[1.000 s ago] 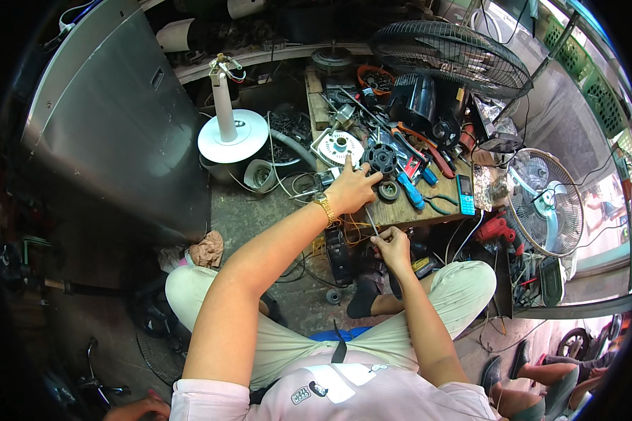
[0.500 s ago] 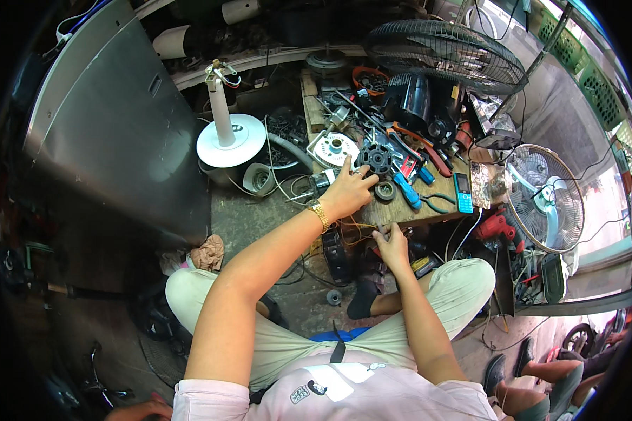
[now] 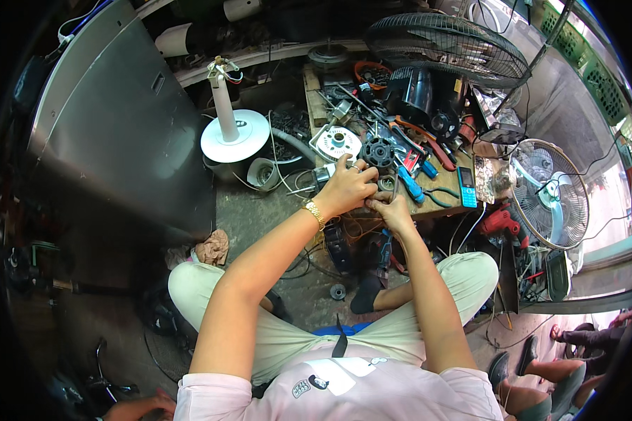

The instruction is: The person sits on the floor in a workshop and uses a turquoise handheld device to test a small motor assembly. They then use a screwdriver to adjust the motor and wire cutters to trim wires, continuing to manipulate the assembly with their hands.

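Note:
My left hand [image 3: 349, 186], with a gold-coloured watch [image 3: 314, 214] at the wrist, is curled at the bench's near edge. Its index finger lies by the white slotted motor housing [image 3: 336, 142]; what its bent fingers hold, if anything, is hidden. Close against its fingertips, my right hand [image 3: 393, 211] is closed around a thin grey rod-like piece [image 3: 396, 186] that points up and away. Just beyond the hands sit a black round motor cover [image 3: 378, 152] and a small round metal part [image 3: 386, 182], partly covered by the fingers.
The wooden bench [image 3: 439, 208] carries blue-handled pliers [image 3: 409, 184], a turquoise phone [image 3: 466, 186] and several tools. A fan cage [image 3: 449, 49] stands behind; another fan [image 3: 551, 193] is at right. A white fan stand [image 3: 235, 144] stands left. Below the bench lies a black motor part [image 3: 336, 247].
My right hand has moved up and left to meet my left hand, and the thin piece now points up. My left fingers have curled in more.

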Action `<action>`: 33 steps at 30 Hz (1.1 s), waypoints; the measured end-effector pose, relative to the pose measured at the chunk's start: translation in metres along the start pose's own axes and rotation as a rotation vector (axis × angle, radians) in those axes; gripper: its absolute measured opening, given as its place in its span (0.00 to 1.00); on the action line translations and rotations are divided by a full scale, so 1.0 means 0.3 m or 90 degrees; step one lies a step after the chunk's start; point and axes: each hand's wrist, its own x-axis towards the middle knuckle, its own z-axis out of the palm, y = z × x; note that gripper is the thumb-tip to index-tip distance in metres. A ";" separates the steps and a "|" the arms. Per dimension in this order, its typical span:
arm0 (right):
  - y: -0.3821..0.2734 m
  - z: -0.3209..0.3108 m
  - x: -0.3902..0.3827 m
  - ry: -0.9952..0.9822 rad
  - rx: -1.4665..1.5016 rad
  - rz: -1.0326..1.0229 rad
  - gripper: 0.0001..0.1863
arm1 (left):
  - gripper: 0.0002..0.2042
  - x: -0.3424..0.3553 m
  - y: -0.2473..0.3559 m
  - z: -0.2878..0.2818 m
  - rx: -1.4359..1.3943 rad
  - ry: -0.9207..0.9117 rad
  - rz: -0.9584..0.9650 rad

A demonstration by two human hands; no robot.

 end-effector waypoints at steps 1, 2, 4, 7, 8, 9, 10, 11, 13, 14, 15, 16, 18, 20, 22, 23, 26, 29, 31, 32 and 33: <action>0.002 -0.011 0.012 -0.002 -0.013 -0.004 0.07 | 0.13 0.007 0.004 -0.002 0.004 0.004 0.005; 0.003 -0.024 0.025 -0.004 -0.026 -0.008 0.06 | 0.17 0.005 0.005 -0.008 0.001 -0.022 -0.022; 0.000 -0.045 0.052 0.041 -0.052 -0.024 0.06 | 0.20 0.001 -0.002 -0.027 -0.018 -0.012 -0.083; -0.010 -0.100 0.112 0.127 -0.006 -0.027 0.07 | 0.29 -0.028 -0.029 -0.052 0.011 0.062 -0.212; 0.000 -0.102 0.129 0.162 -0.038 -0.086 0.08 | 0.30 -0.043 -0.039 -0.047 0.009 0.087 -0.291; 0.017 -0.106 0.127 0.138 -0.051 -0.071 0.08 | 0.32 -0.056 -0.048 -0.040 0.006 0.112 -0.369; 0.019 -0.096 0.114 0.109 -0.066 -0.055 0.08 | 0.36 -0.073 -0.042 -0.057 -0.022 0.042 -0.454; 0.022 -0.089 0.099 0.080 -0.081 -0.039 0.08 | 0.36 -0.090 -0.057 -0.050 -0.084 0.019 -0.471; 0.058 -0.046 0.065 0.032 -0.046 0.041 0.10 | 0.35 -0.108 -0.080 -0.027 -0.214 -0.025 -0.497; 0.029 -0.008 0.032 -0.004 -0.005 0.096 0.10 | 0.33 -0.119 -0.074 -0.035 -0.178 0.007 -0.480; -0.003 0.023 0.001 -0.040 0.035 0.152 0.11 | 0.33 -0.132 -0.078 -0.038 -0.194 0.016 -0.477; 0.005 0.037 -0.003 -0.051 0.081 0.174 0.12 | 0.32 -0.133 -0.082 -0.042 -0.212 0.024 -0.465; 0.024 0.064 -0.017 -0.034 0.185 0.187 0.13 | 0.31 -0.139 -0.086 -0.049 -0.243 0.046 -0.433; 0.022 0.116 -0.028 -0.023 0.195 0.165 0.11 | 0.31 -0.169 -0.104 -0.034 -0.296 0.076 -0.446; 0.015 0.161 -0.044 0.012 0.225 0.135 0.07 | 0.34 -0.198 -0.122 -0.028 -0.339 0.077 -0.452; 0.023 0.166 -0.051 0.023 0.225 0.133 0.06 | 0.35 -0.208 -0.123 -0.023 -0.361 0.095 -0.440; 0.071 0.183 -0.091 0.046 0.197 0.091 0.03 | 0.42 -0.242 -0.123 -0.006 -0.436 0.144 -0.413; 0.093 0.189 -0.168 -0.024 0.094 0.002 0.06 | 0.43 -0.285 -0.124 0.005 -0.489 0.184 -0.399; 0.060 0.184 -0.199 0.045 0.178 0.054 0.10 | 0.48 -0.298 -0.131 0.012 -0.486 0.205 -0.405; 0.037 0.188 -0.199 0.078 0.267 0.058 0.12 | 0.49 -0.307 -0.133 0.014 -0.484 0.209 -0.405; 0.041 0.173 -0.184 0.063 0.289 0.079 0.15 | 0.49 -0.313 -0.132 0.020 -0.482 0.213 -0.406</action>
